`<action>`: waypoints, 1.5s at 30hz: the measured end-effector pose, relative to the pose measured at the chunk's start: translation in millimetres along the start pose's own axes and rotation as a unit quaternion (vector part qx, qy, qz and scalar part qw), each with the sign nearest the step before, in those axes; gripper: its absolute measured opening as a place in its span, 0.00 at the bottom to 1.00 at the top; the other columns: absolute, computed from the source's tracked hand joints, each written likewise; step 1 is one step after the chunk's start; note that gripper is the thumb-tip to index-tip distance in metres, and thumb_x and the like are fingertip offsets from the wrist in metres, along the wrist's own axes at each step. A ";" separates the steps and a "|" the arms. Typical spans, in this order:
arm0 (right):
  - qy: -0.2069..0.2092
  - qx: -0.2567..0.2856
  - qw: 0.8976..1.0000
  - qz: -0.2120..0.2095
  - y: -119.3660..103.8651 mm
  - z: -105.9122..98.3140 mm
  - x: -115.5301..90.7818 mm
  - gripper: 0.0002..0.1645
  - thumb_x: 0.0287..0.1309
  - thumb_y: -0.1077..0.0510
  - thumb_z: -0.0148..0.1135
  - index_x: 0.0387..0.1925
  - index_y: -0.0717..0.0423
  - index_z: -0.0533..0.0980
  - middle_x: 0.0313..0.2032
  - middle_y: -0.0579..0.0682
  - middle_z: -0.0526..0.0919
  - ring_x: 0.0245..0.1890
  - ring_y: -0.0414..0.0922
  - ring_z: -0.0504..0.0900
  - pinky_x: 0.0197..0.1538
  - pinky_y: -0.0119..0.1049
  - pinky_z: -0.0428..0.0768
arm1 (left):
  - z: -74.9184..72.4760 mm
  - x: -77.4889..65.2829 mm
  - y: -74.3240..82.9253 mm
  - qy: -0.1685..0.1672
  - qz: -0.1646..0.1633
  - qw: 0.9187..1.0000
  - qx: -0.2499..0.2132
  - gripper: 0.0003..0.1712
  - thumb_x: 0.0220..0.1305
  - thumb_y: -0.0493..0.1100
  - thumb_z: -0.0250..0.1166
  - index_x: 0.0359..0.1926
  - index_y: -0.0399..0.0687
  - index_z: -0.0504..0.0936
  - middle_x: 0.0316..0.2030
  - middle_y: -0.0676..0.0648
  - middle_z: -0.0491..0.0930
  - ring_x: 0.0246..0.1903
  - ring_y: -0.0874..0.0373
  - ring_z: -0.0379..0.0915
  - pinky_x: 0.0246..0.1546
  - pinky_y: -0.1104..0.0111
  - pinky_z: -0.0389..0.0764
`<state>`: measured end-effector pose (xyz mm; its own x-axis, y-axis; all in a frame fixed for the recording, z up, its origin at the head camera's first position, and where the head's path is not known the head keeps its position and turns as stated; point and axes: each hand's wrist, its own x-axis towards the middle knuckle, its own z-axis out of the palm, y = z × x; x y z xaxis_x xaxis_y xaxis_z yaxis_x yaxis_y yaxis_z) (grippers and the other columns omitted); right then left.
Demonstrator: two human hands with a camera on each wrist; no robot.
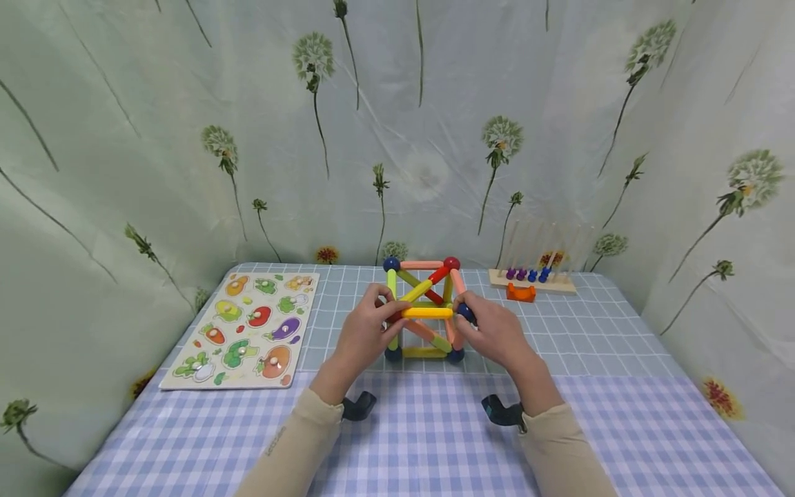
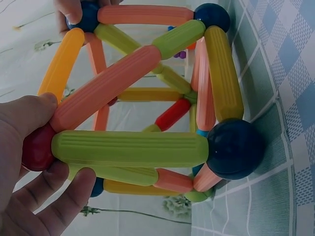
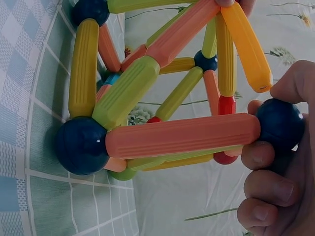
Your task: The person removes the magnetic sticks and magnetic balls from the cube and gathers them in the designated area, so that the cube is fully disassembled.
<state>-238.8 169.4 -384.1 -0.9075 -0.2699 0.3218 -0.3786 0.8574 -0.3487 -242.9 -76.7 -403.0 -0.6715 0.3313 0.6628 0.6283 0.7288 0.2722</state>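
Two hands hold the top front corners of a frame (image 1: 419,330) of rods and balls.

The left hand (image 1: 366,321) pinches a red ball (image 2: 37,148) between thumb and fingers; the right hand (image 1: 492,329) curls thumb and fingers round a blue ball (image 3: 281,124). Between them, an orange rod (image 1: 428,313) meets the red ball; its other end lies just beside the blue ball, though whether they touch is unclear. The frame stands on the tabletop (image 1: 410,435) and looks nearly whole: base, uprights and back are in place, so only this joint seems left. Left lies a puzzle board (image 1: 257,334); back right, a bead rack (image 1: 562,284).
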 end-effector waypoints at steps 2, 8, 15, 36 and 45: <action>-0.004 0.012 1.000 0.007 -0.3 0.2 -1.0 0.11 0.63 0.54 0.55 0.45 0.51 0.74 0.30 0.48 0.78 0.24 0.42 0.69 0.28 0.33 0.69 | 0.7 -0.9 0.0 0.000 0.001 1.000 -0.002 0.14 0.57 0.44 0.75 0.46 0.52 0.88 0.44 0.48 0.69 0.34 0.59 0.72 0.31 0.77 0.80; -0.013 0.090 0.995 0.046 -0.4 -2.6 -3.7 0.12 0.65 0.55 0.52 0.47 0.51 0.73 0.32 0.52 0.79 0.26 0.45 0.70 0.29 0.34 0.71 | 2.5 -1.1 0.4 -0.004 0.003 1.000 -0.005 0.14 0.57 0.44 0.75 0.46 0.52 0.88 0.44 0.48 0.69 0.35 0.60 0.71 0.32 0.77 0.79; 0.022 0.170 0.982 0.084 7.8 -12.5 -2.8 0.21 0.67 0.52 0.57 0.57 0.53 0.65 0.43 0.59 0.79 0.38 0.50 0.76 0.44 0.41 0.85 | 1.4 0.3 0.9 -0.009 -0.004 1.000 -0.002 0.14 0.58 0.45 0.74 0.47 0.53 0.88 0.44 0.49 0.69 0.36 0.59 0.72 0.34 0.77 0.80; -0.063 0.144 0.945 0.287 106.2 37.8 17.2 0.29 0.67 0.48 0.62 0.63 0.59 0.69 0.37 0.57 0.76 0.29 0.46 0.75 0.30 0.31 0.73 | 0.9 -0.7 0.7 0.001 0.004 1.000 -0.003 0.15 0.56 0.43 0.75 0.46 0.52 0.88 0.44 0.48 0.69 0.35 0.60 0.71 0.31 0.78 0.78; -0.064 0.079 0.958 0.268 118.4 49.5 36.0 0.29 0.66 0.49 0.63 0.63 0.57 0.72 0.42 0.61 0.80 0.39 0.54 0.75 0.44 0.44 0.76 | 2.3 -2.1 -0.7 -0.001 -0.002 1.000 -0.001 0.14 0.57 0.44 0.75 0.46 0.52 0.88 0.44 0.49 0.69 0.34 0.60 0.71 0.31 0.78 0.78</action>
<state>-325.3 239.5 -457.4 -0.9904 0.1293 -0.0481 0.1337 0.8142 -0.5650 -242.9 -76.5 -406.2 -0.6749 0.3294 0.6603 0.6259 0.7295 0.2759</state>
